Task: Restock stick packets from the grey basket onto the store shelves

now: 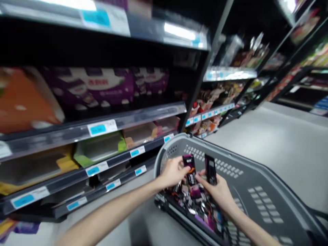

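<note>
My left hand pinches a small black packet with purple and orange print, held upright. My right hand grips a second dark packet, also upright, and its fingertips come close to the first packet's lower edge. Both hands are over the near end of a grey plastic shopping basket with slotted walls. Beneath them lies a pile of small shiny wrapped packets in black, purple and silver. Blur hides their exact contents.
Dark store shelves with price labels run along the left. Purple cartons and an orange package stand on one level. Below are open display trays. Grey floor extends beyond the basket, and purple packets lie at bottom left.
</note>
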A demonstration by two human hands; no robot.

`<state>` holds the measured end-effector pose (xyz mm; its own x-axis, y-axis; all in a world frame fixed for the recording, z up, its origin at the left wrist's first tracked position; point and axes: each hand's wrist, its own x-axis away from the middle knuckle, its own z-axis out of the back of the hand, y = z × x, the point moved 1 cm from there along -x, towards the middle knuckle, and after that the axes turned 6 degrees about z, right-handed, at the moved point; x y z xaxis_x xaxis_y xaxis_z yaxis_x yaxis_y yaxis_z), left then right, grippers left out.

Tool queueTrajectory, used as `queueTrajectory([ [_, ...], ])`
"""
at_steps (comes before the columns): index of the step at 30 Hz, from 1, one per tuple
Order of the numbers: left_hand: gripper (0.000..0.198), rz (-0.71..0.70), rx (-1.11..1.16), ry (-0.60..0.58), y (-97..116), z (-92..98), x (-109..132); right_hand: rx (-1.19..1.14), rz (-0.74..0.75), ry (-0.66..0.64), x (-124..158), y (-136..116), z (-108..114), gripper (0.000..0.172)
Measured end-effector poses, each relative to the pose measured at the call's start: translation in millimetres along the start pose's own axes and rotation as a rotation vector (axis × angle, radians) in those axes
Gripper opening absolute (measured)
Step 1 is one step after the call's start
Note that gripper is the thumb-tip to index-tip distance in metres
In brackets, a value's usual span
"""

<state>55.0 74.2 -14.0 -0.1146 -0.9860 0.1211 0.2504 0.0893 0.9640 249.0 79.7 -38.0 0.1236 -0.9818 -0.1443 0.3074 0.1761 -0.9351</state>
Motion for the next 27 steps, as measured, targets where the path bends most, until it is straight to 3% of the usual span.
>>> queueTrajectory([
  [4,0.043,0.073,0.124,0.102,-11,-0.5,-5,0.292,0.442,-0.104,-9,-3,2,0.023],
  [7,0.051,0.078,0.174,0.156,-20,-1.5,-12,0.363,0.661,-0.159,-12,-1,2,0.017],
  [12,0.052,-0.026,0.286,0.265,-24,-0.6,-14,0.504,0.742,-0.262,-28,9,3,0.053],
  [15,0.049,-0.147,0.492,0.200,-23,-2.0,-14,0.615,0.788,-0.257,-46,-13,11,0.069],
  [18,0.046,-0.193,0.643,0.028,-24,-5.9,-17,0.676,0.822,-0.226,-66,-72,21,0.064],
  [21,0.043,-0.160,0.597,-0.012,-27,-9.8,-21,0.597,0.933,-0.099,-80,-160,24,0.041],
  [23,0.038,-0.106,0.521,-0.031,-28,-12.5,-24,0.528,1.037,-0.018,-84,-222,17,0.022],
  [27,0.031,-0.049,0.375,-0.081,-27,-15.8,-26,0.360,1.169,0.278,-95,-331,-16,0.016],
])
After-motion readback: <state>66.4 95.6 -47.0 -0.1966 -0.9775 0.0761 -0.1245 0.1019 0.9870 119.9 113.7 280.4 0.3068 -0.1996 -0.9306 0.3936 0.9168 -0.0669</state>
